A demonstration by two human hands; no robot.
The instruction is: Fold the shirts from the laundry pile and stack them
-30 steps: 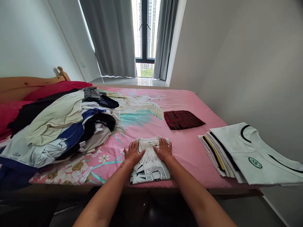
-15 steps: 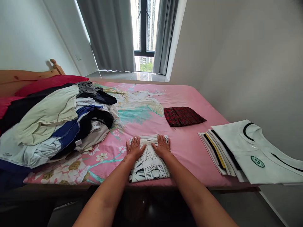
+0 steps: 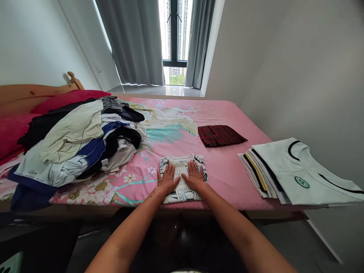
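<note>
A white T-shirt (image 3: pixel 182 162) with black line drawings lies folded into a rectangle at the front edge of the bed, collar toward the window. Flat on its left half rests my left hand (image 3: pixel 167 179), fingers stretched out and thumb pointing inward. My right hand (image 3: pixel 195 175) presses on the right half in the same way, palm down. The thumbs nearly meet over the middle of the shirt. Neither hand grips the cloth, and both cover part of the print.
Loose clothes form a big heap (image 3: pixel 76 144) on the left of the pink bedsheet (image 3: pixel 176 146). A red plaid garment (image 3: pixel 222 135) lies folded beyond my right hand. Folded shirts, a white one (image 3: pixel 315 174) uppermost, are stacked at the right, overhanging the bed's front edge.
Both hands have slid from near the collar down toward the middle of the shirt, uncovering the neckline and shoulders. The camera view has shifted slightly.
</note>
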